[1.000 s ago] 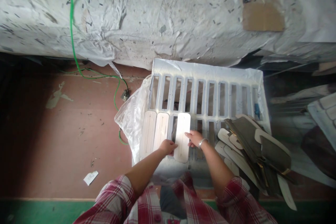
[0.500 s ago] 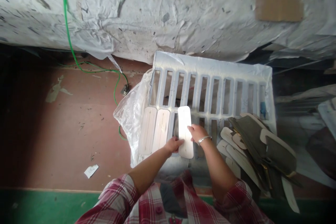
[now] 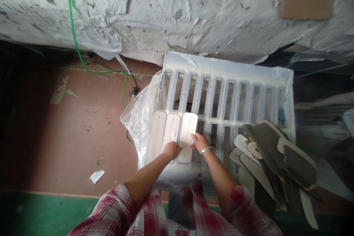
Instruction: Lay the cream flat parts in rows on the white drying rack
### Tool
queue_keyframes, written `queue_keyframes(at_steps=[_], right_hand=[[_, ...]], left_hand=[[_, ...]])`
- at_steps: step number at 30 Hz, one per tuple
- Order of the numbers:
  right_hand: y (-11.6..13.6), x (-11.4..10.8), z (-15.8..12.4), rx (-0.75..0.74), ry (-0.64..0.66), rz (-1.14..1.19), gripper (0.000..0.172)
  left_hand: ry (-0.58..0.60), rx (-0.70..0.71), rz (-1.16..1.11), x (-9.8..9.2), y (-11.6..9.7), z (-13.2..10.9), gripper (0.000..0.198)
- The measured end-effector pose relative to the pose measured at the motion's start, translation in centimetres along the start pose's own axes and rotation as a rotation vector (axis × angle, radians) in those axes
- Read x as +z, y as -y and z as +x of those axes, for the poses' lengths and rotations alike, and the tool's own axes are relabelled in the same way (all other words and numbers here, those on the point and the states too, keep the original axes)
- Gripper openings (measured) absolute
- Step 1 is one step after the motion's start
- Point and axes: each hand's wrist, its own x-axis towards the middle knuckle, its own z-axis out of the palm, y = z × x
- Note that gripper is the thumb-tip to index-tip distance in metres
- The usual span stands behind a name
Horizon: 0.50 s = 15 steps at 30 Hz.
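A flat white panel with rounded ends and a thin line down its middle (image 3: 187, 129) lies over the slots of a plastic-wrapped slotted rack (image 3: 221, 120). My right hand (image 3: 200, 143), with a bracelet at the wrist, pinches the panel's right edge. My left hand (image 3: 171, 150) has its fingers curled at the panel's left edge; the fingertips are partly hidden. To the left, two similar pale panels lie side by side: an outer one (image 3: 156, 136) and an inner one (image 3: 171, 129), whose lower part my left hand covers.
Grey-green zippered pieces with pale panels (image 3: 265, 151) are heaped on the rack's right side. Clear plastic sheeting (image 3: 138, 118) spreads at its left. A green cord (image 3: 72, 25) hangs from the covered table (image 3: 155, 14) behind. A paper scrap (image 3: 97, 176) lies on the floor.
The white panel has moved left and down onto the rack, close beside the other two. Both hands have shifted left with it, and the view has shifted slightly.
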Motion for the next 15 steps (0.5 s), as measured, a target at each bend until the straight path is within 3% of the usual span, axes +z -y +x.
queue_keyframes(at_steps=[7, 15], right_hand=[[0.7, -0.6, 1.6, 0.089, 0.15, -0.044, 0.032], [0.4, -0.6, 1.7, 0.101, 0.153, -0.111, 0.036]], left_hand=[[0.061, -0.023, 0.061, 0.7, 0.6, 0.0, 0.041], [-0.018, 0.011, 0.124, 0.9, 1.0, -0.2, 0.042]])
